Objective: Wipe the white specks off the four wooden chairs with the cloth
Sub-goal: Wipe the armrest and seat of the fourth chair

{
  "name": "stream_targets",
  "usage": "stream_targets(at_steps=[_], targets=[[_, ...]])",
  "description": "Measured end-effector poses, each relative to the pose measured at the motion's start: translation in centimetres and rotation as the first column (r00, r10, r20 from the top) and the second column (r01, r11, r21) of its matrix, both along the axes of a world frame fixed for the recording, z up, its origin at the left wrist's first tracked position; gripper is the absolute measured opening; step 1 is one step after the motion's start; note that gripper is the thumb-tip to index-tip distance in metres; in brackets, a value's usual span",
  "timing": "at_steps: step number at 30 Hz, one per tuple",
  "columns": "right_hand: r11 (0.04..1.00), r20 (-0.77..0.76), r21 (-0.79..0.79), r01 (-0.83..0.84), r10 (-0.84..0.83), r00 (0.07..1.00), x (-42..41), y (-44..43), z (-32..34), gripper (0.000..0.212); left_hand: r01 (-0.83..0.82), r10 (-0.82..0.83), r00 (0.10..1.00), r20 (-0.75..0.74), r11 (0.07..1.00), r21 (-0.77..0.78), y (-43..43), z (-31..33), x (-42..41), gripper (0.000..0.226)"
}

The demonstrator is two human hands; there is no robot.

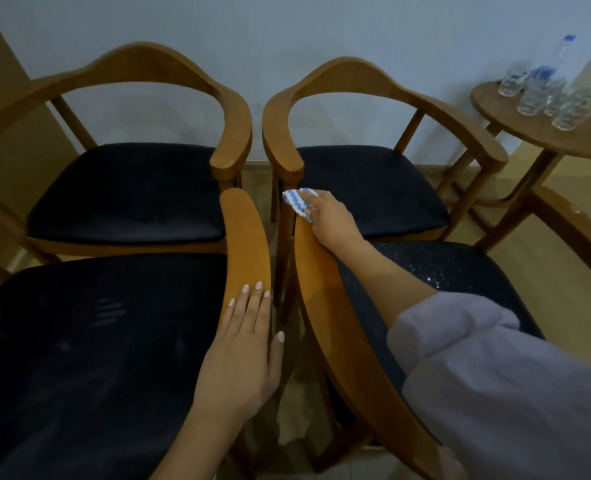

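Observation:
Four wooden armchairs with dark seats stand in two facing pairs. The far left chair (138, 64) and far right chair (356, 77) back onto the wall. My left hand (242, 355) lies flat, fingers apart, on the right armrest (245, 244) of the near left chair. My right hand (332, 220) presses a blue-and-white striped cloth (296, 200) onto the front tip of the near right chair's left armrest (328, 306). White specks dot the near right chair's seat (460, 268) and its other armrest (585, 223).
A small round wooden side table (516, 133) stands at the far right with several drinking glasses (533, 98) and a plastic water bottle (557, 57). A pale wall runs behind the chairs. A narrow gap of tiled floor (294, 410) separates the near chairs.

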State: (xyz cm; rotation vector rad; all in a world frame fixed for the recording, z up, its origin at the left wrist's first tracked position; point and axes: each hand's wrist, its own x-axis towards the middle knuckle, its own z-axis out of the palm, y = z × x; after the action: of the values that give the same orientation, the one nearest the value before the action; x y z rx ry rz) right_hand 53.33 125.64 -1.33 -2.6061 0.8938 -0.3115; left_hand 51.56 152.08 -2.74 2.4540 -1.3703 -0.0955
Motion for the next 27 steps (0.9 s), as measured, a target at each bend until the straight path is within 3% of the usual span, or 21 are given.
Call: stream_targets(at_steps=[8,17,27], targets=[[0.999,-0.021,0.019,-0.032,0.033,0.999,-0.8,0.6,0.4,0.048,0.018,-0.018,0.999,0.033,1.000,-0.004,-0.1,0.0,0.0,0.060],[0.993,0.002,0.082,-0.082,0.082,0.997,-7.0,7.0,1.8,0.046,0.001,-0.001,1.000,0.023,1.000,0.010,-0.2,0.2,-0.1,0.059],[0.982,-0.142,0.178,-0.067,0.093,0.985,-14.5,12.6,2.3,0.053,0.007,-0.008,1.000,0.023,1.000,0.019,0.0,0.8,-0.3,0.059]])
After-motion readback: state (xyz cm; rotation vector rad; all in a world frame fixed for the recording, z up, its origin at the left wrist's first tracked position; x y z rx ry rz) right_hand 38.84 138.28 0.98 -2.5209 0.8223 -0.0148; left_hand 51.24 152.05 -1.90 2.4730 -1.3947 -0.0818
